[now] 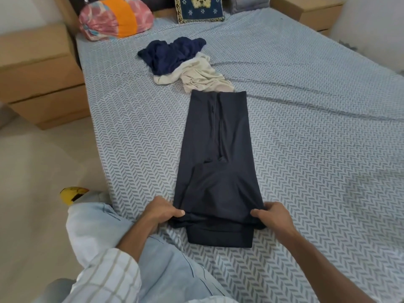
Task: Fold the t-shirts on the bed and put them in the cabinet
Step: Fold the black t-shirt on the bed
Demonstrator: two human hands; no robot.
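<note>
Dark charcoal cloth, smooth and slightly slack, is lying in a long narrow strip down the middle of the bed [306, 127]: this is the dark t-shirt [216, 149], its sides already folded inward so that two flaps are meeting along a seam-like line running away from me. I am gripping its near end with both hands. My left hand [162, 212] is closing thumb over fingers on the left corner, and my right hand [273, 215] is doing the same on the right corner, both pinching the fabric tight; between them the cloth is bunching into a soft roll, with a flat doubled layer showing just below it toward me. The bedsheet under it is pale blue-grey, printed in a small herringbone pattern and creasing in long shallow ridges. At the far end of the strip, a crumpled cream t-shirt [201, 77] is touching its edge, and a rumpled navy t-shirt [170, 55] is partly lying over the cream one. Further back, a rounded pink-and-orange bundle [115, 18] and an embroidered blue cushion [199, 9] are sitting at the headboard. Plain light-wood bedside units [39, 73] are standing on either side, boxy and flat-fronted.
</note>
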